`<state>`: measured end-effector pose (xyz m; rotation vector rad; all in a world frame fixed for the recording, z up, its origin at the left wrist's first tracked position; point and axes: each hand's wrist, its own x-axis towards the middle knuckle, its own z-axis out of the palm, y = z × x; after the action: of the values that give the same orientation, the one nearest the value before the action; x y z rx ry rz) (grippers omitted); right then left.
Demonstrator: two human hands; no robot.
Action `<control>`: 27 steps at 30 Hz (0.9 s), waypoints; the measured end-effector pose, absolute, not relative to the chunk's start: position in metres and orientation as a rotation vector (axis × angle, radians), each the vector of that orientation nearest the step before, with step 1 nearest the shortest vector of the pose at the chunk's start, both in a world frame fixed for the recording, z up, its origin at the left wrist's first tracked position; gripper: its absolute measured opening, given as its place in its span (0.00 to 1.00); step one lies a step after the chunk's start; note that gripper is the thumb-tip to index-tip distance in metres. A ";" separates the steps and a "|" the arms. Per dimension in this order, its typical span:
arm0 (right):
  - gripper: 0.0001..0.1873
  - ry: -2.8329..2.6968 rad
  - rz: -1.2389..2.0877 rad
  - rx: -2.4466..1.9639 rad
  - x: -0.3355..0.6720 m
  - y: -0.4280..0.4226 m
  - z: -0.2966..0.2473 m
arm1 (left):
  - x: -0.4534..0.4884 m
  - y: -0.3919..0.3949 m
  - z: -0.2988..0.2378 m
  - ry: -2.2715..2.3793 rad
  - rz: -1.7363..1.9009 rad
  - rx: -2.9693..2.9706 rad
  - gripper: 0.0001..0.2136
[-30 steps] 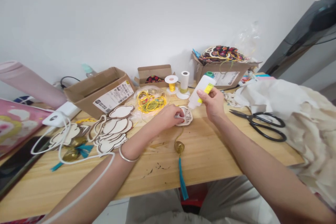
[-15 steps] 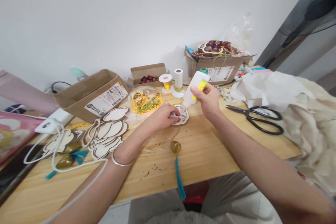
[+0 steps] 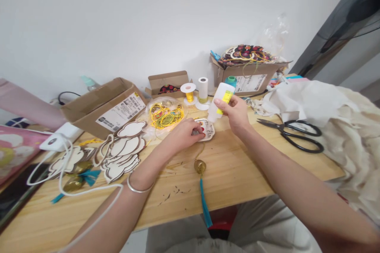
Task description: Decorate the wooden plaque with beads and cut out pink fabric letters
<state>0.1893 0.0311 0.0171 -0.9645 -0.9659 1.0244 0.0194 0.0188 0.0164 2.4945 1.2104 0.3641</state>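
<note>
My right hand grips a white squeeze bottle with a yellow label and green base, tipped nozzle-down over a small fretwork wooden piece on the wooden table. My left hand pinches the left edge of that piece and holds it flat. A yellow cord runs from the piece down to a gold bell with a teal tassel hanging past the table's front edge.
Black scissors lie right beside crumpled cream cloth. Cloud-shaped wooden cutouts are stacked left, near a white cable. Cardboard boxes, a bag of yellow cord and thread spools stand behind.
The hands have stayed on the piece and the bottle; the bottle has tipped slightly more over the piece. The view has shifted a little to the left and up.
</note>
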 end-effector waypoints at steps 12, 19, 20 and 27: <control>0.21 -0.931 1.022 -0.951 0.191 0.029 0.021 | 0.043 0.010 0.025 1.297 0.184 2.864 0.10; 0.21 -0.925 1.025 -0.945 0.191 0.029 0.022 | 0.039 0.011 0.034 1.386 0.149 2.593 0.10; 0.20 -0.933 1.026 -0.944 0.190 0.029 0.022 | 0.038 0.012 0.034 1.395 0.153 2.533 0.09; 0.20 -1.040 1.016 -0.941 0.188 0.029 0.019 | 0.027 0.017 0.028 1.432 0.248 2.180 0.07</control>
<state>0.1877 0.0287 0.0194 -0.9408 -1.0402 1.0163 0.0270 0.0169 0.0277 2.1798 1.4325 0.2480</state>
